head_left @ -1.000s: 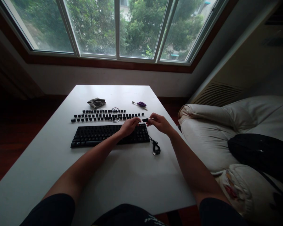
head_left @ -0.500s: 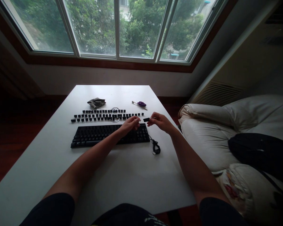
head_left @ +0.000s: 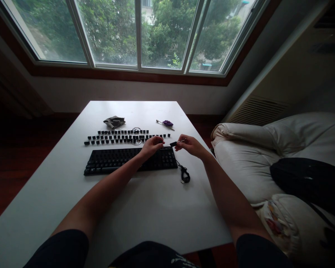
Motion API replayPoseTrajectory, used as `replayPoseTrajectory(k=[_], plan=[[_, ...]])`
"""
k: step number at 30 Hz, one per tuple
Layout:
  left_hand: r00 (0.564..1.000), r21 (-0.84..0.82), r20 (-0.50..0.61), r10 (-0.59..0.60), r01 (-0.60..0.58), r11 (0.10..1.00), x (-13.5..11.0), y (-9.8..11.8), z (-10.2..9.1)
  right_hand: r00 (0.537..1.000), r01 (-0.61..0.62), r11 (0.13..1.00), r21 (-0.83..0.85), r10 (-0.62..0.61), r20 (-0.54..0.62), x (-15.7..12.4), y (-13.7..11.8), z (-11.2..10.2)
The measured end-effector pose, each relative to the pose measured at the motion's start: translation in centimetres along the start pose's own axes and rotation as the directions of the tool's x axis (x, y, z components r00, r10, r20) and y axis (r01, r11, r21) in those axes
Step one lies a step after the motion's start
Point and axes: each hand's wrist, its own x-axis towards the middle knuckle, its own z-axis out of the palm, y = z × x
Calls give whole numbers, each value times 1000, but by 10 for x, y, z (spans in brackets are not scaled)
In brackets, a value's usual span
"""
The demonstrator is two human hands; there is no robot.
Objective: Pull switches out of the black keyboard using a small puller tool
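My right hand (head_left: pixel 188 144) is closed in a pinch on a slim tool (head_left: pixel 173 144) with a black middle part and thin, metal-looking ends. Facing it, my left hand (head_left: pixel 154 144) has its fingertips pressed together; a small dark piece seems to be between them, too small to name. Both hands hover over the right end of a black keyboard (head_left: pixel 114 160), whose far right part my left hand partly hides. Behind the keyboard, loose black keycaps (head_left: pixel 111 139) stand in rows on the white table (head_left: pixel 145 208).
A grey cloth (head_left: pixel 114 121) lies at the table's far left. Toward the far right is a purple item (head_left: pixel 167 123) beside a thin stick. The coiled cable (head_left: pixel 185 175) rests right of the keyboard. A pale sofa (head_left: pixel 240 156) with a dark bag (head_left: pixel 307 178) borders the right side.
My left hand has shifted slightly left, its fingers turning. The tool in my right hand has tilted a little and moved slightly down and right.
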Motion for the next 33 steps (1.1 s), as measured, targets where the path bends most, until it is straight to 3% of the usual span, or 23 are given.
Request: replayPoseTrajectory(k=[4, 12, 17, 26, 30, 33], plan=[[997, 97, -5, 78, -77, 992, -1, -1, -2, 1000, -5, 1000, 8, 5, -9, -1, -4, -2], [998, 283, -23, 65, -56, 957, -5, 5, -2, 998, -5, 1000, -12, 4, -61, 1, 3, -3], [991, 257, 0, 136, -132, 957, -3, 0, -2, 996, -16, 1000, -22, 14, -85, 3, 6, -4], [991, 112, -13, 135, -132, 985, 0, -8, -1, 996, -11, 1000, -10, 10, -85, 3, 8, -4], [990, 176, -27, 137, -130, 976, -1, -5, -3, 997, -22, 999, -26, 20, -80, 3, 7, -5], [986, 327, -56, 154, -128, 936, 1, 0, -9, 995, -28, 999, -22, 25, -99, 3, 9, -8]])
